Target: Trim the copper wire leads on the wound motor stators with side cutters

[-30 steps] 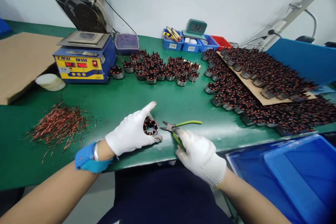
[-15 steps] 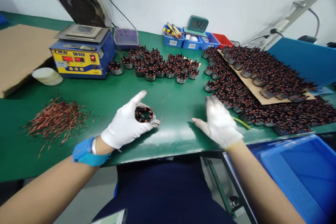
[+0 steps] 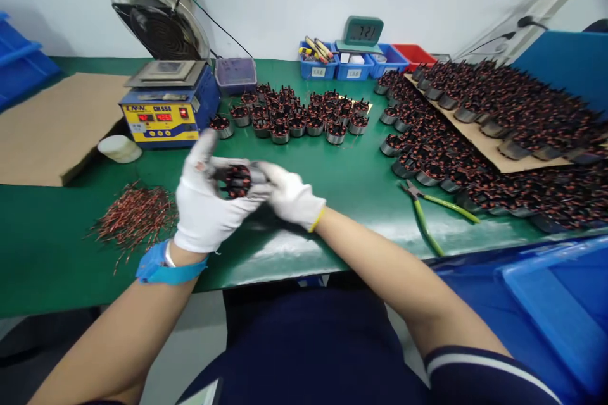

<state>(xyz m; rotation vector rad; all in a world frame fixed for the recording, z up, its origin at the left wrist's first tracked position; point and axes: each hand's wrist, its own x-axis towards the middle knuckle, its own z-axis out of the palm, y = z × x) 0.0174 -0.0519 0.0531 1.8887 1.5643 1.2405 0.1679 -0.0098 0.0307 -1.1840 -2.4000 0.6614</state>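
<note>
My left hand (image 3: 204, 202), in a white glove, is wrapped round a wound motor stator (image 3: 237, 181), a steel ring with copper coils and black insulation. The stator is tilted, its coil side turned to the left. From the right, my gloved right hand (image 3: 292, 197) grips the stator's steel outer side; its fingertips are partly hidden and a little blurred. Green-handled cutting pliers (image 3: 420, 193) lie on the table to the right with their handles spread, apart from both hands. A heap of cut copper wire ends (image 3: 135, 215) lies to the left of my left hand.
Several stators (image 3: 280, 130) stand in a group behind my hands, and many more crowd the right side, some on a cardboard sheet (image 3: 479, 145). A blue-and-yellow CM 558 unit (image 3: 164, 123) stands at back left. Small blue bins (image 3: 318, 69) and a clock (image 3: 363, 31) line the wall.
My right hand has moved left from beside the pliers to the stator, uncovering the pliers. My left hand has turned the stator onto its side. The view has shifted slightly.
</note>
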